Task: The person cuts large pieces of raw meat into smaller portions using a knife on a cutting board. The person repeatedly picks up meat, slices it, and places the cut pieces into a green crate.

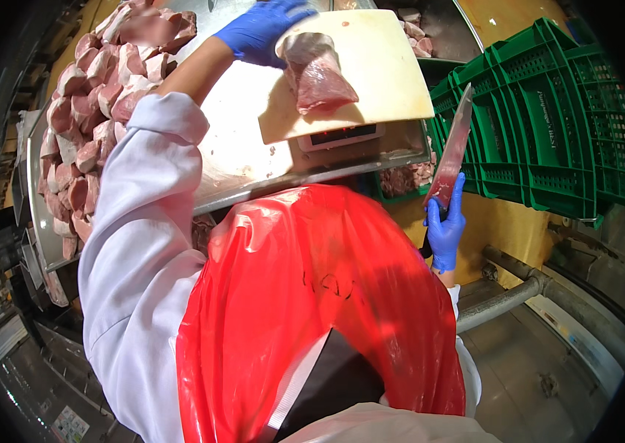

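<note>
A single piece of raw meat, pink with a pale fatty end, lies on a cream cutting board. My left hand, in a blue glove, is at the board's far left edge next to the meat's pale end. Its fingers are stretched out, and it appears to hold nothing. In my blue-gloved right hand is a knife, gripped by its dark handle low at the right. The long blade points up and away from me, beside the board, with reddish smears near the handle.
The board rests on a scale on a metal table. At the left is a heap of meat pieces. Green crates stand at the right. Meat scraps lie below the table edge; more pieces are in a far metal tray.
</note>
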Available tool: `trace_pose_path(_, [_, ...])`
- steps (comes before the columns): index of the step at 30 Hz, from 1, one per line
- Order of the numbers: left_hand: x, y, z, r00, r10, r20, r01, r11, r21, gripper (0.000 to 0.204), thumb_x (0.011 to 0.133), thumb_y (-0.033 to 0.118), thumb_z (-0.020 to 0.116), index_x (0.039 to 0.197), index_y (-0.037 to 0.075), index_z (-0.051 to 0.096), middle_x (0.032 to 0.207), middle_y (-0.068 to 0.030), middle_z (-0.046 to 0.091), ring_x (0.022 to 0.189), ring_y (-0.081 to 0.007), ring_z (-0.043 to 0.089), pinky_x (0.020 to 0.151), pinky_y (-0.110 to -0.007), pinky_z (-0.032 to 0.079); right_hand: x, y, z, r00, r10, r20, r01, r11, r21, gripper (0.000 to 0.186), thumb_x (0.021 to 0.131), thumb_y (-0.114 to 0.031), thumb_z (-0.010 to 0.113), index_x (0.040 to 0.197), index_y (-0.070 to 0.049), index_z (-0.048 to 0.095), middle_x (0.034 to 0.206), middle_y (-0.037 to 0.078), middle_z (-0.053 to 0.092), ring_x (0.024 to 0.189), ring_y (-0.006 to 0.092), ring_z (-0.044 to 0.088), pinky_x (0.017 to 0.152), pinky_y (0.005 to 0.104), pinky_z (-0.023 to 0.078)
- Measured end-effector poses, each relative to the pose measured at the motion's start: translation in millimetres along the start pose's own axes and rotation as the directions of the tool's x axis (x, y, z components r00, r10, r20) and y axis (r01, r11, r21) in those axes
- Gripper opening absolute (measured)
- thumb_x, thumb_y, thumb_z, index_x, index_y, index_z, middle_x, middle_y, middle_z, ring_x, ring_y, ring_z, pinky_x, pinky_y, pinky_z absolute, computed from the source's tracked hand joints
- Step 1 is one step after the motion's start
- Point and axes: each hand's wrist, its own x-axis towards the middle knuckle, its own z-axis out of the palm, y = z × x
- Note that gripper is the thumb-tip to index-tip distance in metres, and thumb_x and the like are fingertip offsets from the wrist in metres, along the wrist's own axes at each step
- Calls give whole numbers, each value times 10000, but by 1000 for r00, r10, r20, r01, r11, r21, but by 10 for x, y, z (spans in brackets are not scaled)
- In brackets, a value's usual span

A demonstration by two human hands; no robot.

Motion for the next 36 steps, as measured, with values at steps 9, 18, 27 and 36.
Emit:
trace_pose_path(9, [402, 303, -270, 936, 264, 234, -322, 911, 259, 1289, 465, 251, 939, 1580, 150, 301, 1613, -205, 313, 1490, -378, 313, 1181, -507, 322, 281, 117, -320, 994, -90, 61, 92, 995, -27, 812, 955, -10, 616, 1640, -204, 225, 805, 28, 706, 570, 44, 517, 537, 244, 464])
trace_pose_path(18, [569, 656, 285, 886, 381, 263, -361, 925, -122, 858, 478, 359, 928, 1258, 152, 638, 1220, -141, 662, 1140, -351, 631, 1002, -468, 482, 426, 279, -405, 987, -104, 121, 110, 993, -43, 784, 966, -33, 627, 1631, -218, 255, 766, 26, 685, 582, 65, 540, 573, 257, 492])
trace_pose_path(27, [537, 883, 822, 922, -385, -51, 374, 916, -145, 1036, 742, 712, 708, 1401, -34, 419, 1269, -314, 557, 1168, -477, 554, 1002, -585, 425, 532, 300, -413, 983, -90, 158, 91, 996, 3, 785, 963, -27, 636, 1630, -220, 269, 796, 3, 667, 577, 47, 504, 535, 248, 479])
trace_pose_path(36, [627, -520, -542, 737, -231, -635, 168, 973, -160, 939, 936, 482, 695, 1559, -15, 199, 1609, -240, 196, 1501, -338, 161, 1238, -418, 159, 620, 411, -441, 964, -264, 29, 264, 964, -26, 763, 948, -24, 649, 1612, -196, 314, 1092, 96, 733, 629, 84, 577, 601, 274, 519])
